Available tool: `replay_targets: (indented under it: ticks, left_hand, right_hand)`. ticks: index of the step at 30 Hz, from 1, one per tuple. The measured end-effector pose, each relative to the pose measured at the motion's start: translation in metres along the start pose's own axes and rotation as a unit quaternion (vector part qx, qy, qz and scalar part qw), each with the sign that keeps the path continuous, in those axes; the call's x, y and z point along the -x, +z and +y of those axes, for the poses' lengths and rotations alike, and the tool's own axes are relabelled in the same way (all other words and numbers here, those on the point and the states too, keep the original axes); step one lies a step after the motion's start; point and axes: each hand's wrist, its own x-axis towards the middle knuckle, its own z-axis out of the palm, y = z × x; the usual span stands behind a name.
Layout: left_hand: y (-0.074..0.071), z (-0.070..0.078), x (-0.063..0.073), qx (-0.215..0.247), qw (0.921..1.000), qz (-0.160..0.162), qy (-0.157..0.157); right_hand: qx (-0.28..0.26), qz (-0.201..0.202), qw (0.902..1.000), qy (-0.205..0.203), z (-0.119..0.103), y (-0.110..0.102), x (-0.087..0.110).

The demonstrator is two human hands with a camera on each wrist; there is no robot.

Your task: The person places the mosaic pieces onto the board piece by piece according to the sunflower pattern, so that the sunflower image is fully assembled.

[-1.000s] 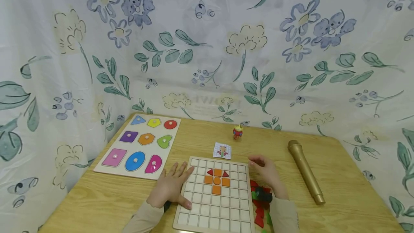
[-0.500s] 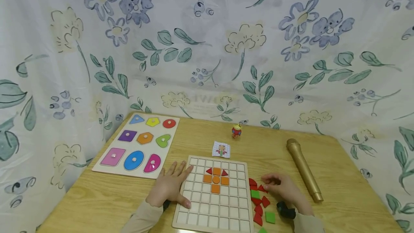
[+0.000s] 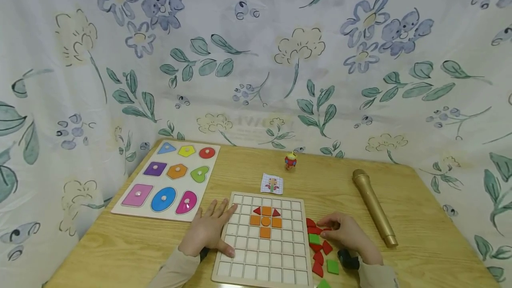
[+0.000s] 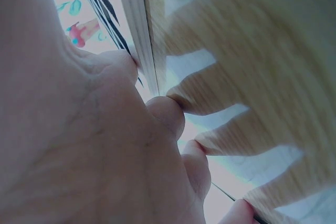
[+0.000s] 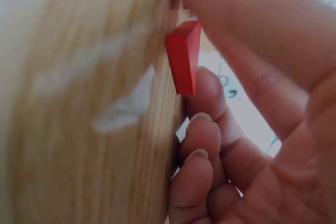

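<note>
My left hand [image 3: 205, 234] lies with fingers spread at the left side of a wooden grid board [image 3: 256, 259], its thumb and index fingertip over the edge squares. On the board, orange squares [image 3: 265, 232] form a cross around an orange disc [image 3: 266, 221], with a red triangle [image 3: 276, 212] on either side of the top square. To the right of the board, my right hand [image 3: 346, 233] has thumb and index finger at a small red block [image 5: 184, 59], pinching it close over the table. Its other fingers are curled beneath in the right wrist view.
Loose red pieces [image 3: 318, 259] and green squares [image 3: 333, 266] lie along the board's right edge. Behind it are a pattern card [image 3: 272, 184] and a small toy figure [image 3: 290, 161]. A shape puzzle [image 3: 138, 210] stands left, a gold microphone [image 3: 375, 208] right; a floral curtain [image 3: 256, 79] hangs behind.
My right hand has moved from the board's upper right corner, out and down to the loose pieces, and now pinches a red block. My left hand stays at the board's left side.
</note>
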Motion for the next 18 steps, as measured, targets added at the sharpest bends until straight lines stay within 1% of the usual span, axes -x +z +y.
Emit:
replay_targets:
  ticks: [4,10,14,18]
  left_hand:
    - [0.0004,-0.0002,-0.0007,-0.004,1.0,-0.001,0.002]
    - [-0.0002,-0.0005,-0.0021,-0.001,1.0,0.0,0.005]
    - [-0.0005,-0.0004,-0.0016,0.005,1.0,-0.001,0.003]
    - [-0.0018,0.0009,-0.0004,0.01,0.9999,-0.004,0.001]
  right_hand:
    - [-0.001,-0.011,0.9999,-0.003,-0.0011,0.0011,0.0002]
    - [0.031,0.007,0.9995,0.007,-0.0037,0.0034,-0.0011]
    - [0.05,0.012,0.9986,-0.002,-0.0032,0.0048,-0.0044]
    - [0.054,0.013,0.9983,-0.017,-0.0014,0.006,-0.0076]
